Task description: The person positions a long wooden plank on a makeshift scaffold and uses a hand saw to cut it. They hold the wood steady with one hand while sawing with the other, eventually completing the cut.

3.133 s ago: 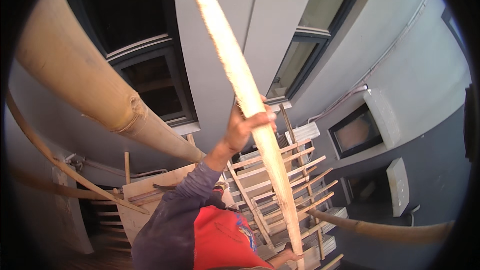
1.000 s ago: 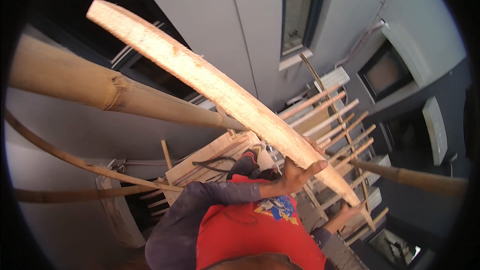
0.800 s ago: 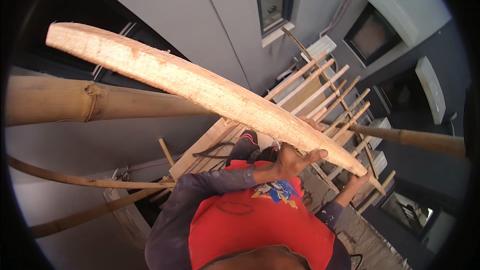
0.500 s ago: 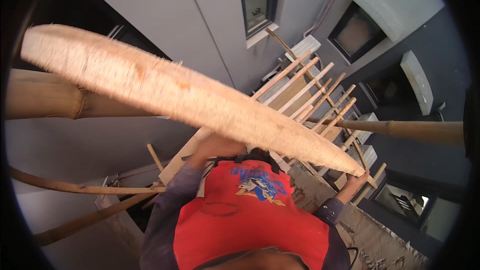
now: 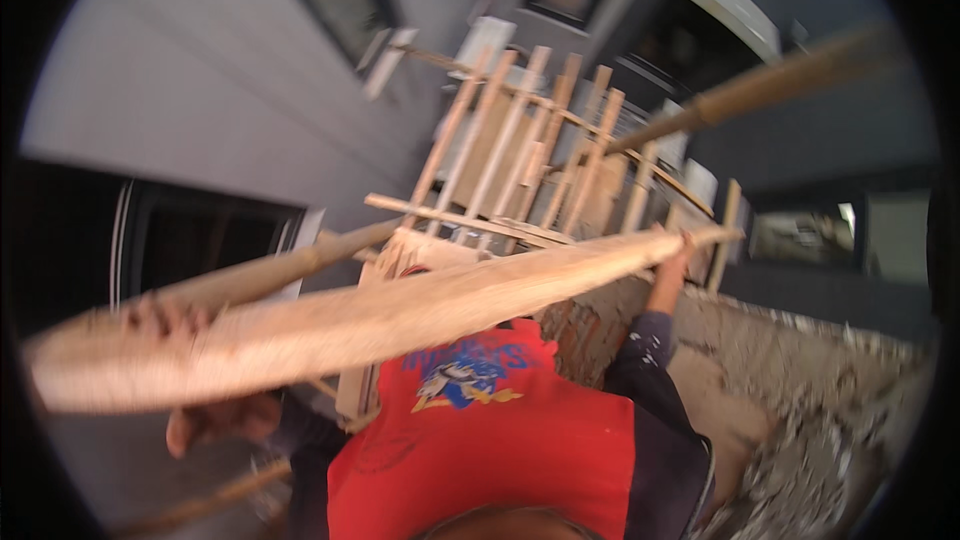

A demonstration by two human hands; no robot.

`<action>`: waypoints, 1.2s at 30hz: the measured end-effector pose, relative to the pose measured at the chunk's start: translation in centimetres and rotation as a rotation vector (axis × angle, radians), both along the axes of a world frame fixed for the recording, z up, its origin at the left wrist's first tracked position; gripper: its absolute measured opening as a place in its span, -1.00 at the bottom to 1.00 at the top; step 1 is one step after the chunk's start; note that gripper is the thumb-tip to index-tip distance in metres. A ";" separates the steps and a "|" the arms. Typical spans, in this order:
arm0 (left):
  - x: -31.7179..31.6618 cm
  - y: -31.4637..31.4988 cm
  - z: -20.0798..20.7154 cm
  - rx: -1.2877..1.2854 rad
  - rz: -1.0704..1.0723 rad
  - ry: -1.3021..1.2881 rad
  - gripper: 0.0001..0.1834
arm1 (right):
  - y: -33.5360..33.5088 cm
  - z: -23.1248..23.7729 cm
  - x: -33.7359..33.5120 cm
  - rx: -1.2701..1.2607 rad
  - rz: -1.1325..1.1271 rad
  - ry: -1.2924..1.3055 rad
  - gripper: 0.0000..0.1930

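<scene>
Head view: both hands grip a long, stiff, seemingly heavy wooden plank point(image 5: 400, 315), left hand point(image 5: 165, 320) and right hand point(image 5: 675, 252) at opposite ends.

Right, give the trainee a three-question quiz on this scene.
1. True or false: both hands grip the long wooden plank.
2. Which hand holds the plank's thin far end: A) left hand B) right hand?
3. Fill in: the person's shirt is ____.

Key: 1 true; 2 B; 3 red.
</scene>
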State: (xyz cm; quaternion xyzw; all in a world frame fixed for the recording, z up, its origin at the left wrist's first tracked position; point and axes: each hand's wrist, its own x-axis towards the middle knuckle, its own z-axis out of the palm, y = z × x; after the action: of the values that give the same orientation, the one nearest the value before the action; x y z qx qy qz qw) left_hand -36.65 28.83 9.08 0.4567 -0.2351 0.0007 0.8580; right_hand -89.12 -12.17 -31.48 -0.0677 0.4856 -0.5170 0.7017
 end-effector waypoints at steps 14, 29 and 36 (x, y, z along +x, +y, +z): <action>6.0 4.6 2.2 -0.188 -0.551 -0.228 0.08 | 2.6 7.2 2.9 -0.087 -0.351 0.003 -0.29; 5.2 8.6 1.0 -0.221 -0.564 -0.245 -0.05 | 4.1 6.8 3.3 -0.099 -0.337 -0.056 -0.25; 3.8 10.3 -0.2 -0.210 -0.557 -0.232 -0.11 | 4.5 6.9 4.0 -0.157 -0.243 -0.056 -0.25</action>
State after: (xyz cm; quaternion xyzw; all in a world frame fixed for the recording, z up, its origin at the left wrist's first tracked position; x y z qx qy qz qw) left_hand -32.83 39.18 8.85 0.2803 -0.4461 -0.1580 0.8351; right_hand -85.11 -7.70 -24.55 -0.0485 0.4283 -0.6364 0.6396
